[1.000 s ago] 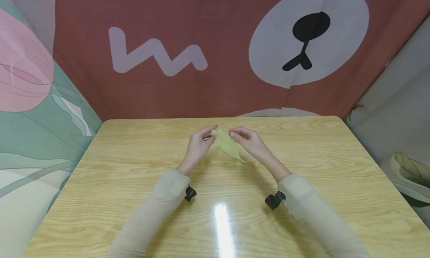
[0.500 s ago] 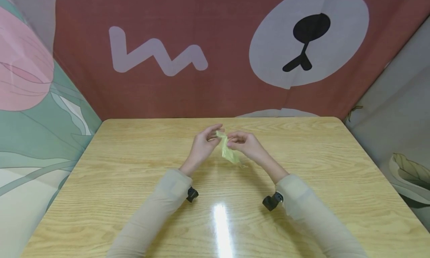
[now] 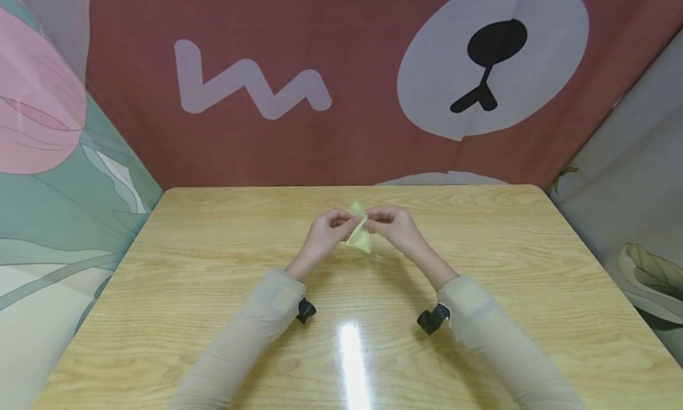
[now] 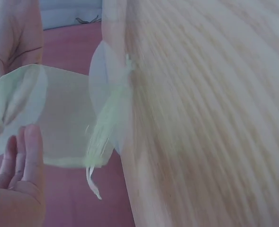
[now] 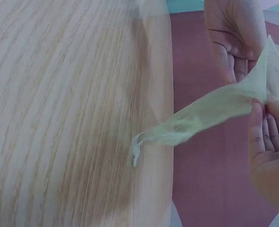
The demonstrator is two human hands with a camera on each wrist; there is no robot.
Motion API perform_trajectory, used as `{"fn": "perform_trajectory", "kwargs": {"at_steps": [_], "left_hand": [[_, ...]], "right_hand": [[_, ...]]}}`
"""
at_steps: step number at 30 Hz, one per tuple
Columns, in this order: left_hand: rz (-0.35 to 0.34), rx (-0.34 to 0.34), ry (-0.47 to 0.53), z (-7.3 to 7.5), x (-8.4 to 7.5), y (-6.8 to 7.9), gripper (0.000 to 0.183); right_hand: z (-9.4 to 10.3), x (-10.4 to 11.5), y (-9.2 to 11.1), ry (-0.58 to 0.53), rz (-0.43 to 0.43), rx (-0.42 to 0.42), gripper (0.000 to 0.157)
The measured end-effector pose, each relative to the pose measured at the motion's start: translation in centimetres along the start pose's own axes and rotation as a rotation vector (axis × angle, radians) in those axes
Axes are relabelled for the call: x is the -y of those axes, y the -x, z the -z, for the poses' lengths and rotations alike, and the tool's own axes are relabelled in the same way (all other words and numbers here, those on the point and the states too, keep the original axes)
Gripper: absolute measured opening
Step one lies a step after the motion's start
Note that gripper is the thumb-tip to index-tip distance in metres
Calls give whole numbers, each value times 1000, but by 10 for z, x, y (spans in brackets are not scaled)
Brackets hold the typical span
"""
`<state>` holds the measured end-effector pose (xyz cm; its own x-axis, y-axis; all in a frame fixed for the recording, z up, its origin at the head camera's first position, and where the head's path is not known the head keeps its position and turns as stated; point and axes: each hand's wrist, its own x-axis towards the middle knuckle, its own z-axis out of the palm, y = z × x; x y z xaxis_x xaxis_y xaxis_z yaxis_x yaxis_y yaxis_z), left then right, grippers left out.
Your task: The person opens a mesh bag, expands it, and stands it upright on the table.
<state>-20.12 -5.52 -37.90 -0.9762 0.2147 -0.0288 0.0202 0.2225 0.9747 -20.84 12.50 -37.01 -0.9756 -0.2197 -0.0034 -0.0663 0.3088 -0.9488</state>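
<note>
Between the two hands is a small sheer pale yellow-green pouch point(image 3: 360, 240), raised over the table. It looks like organza, with thin ribbon ends point(image 4: 94, 183) dangling from its gathered end. My left hand point(image 3: 326, 231) pinches one side of the cloth between thumb and fingers. On the other side my right hand point(image 3: 393, 225) pinches it too, thumb toward the left hand. The right wrist view shows the pouch point(image 5: 210, 113) stretched into a slanting strip, its upper corner folded near the fingertips. Through the sheer cloth part of a hand shows in the left wrist view.
A wood-grain table point(image 3: 213, 315) lies under both forearms, with a bright light reflection near the front. Behind its far edge hangs a red-brown printed cloth point(image 3: 363, 143). Patterned cloth hangs at the left and right. Small black cameras point(image 3: 432, 320) sit at both wrists.
The hands have drawn closer together, and the left has moved slightly right. The pouch, earlier spread slanting down to the right, is now bunched more upright between the fingertips.
</note>
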Motion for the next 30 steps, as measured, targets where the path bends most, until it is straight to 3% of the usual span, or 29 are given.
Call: {"fn": "perform_trajectory", "kwargs": {"at_steps": [7,15,19,23,30], "left_hand": [[24,-49,106,-1,2,-4,19],[22,-104,196,3,3,-6,17],[-14,-107,165,6,4,-6,10],[-30,-98,97,7,5,-6,18],[16,-108,158,3,3,-6,24]], "right_hand": [[2,-3,1,-32,-1,17,31],[9,-6,0,-81,-28,-18,28],[13,-5,0,-96,-34,-44,23],[14,-6,0,-69,-20,-42,23],[10,-7,0,-64,-3,-47,17]]}}
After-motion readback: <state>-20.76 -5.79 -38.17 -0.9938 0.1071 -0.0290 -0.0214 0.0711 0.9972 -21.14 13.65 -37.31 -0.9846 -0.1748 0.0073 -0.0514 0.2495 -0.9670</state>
